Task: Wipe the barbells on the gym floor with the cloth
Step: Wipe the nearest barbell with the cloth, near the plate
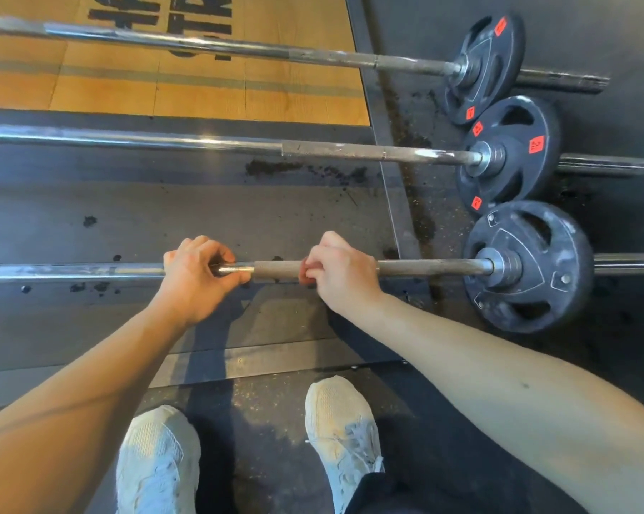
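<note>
Dark rubber floor [164, 217], wooden platform [201, 90], three barbells [201, 142], three plates [528, 267], left hand [198, 270] gripping nearest bar [424, 267], right hand [340, 272] clutching, seemingly, reddish cloth [303, 276]

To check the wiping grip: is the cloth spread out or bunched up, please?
Bunched: the cloth shows only as a small reddish wad, gripped by the right hand round the nearest barbell.

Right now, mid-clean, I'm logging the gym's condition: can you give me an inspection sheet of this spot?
Surface: dark floor, wooden platform beyond.
Job's things: three bars lying parallel, plates at their right ends; reddish cloth on the near bar.
Clutter: dark crumbs scattered on the floor.
Grips: left hand grips the near bar; right hand holds the cloth round it.
Cables: nothing seen.
Surroundings: two white shoes below.
</note>
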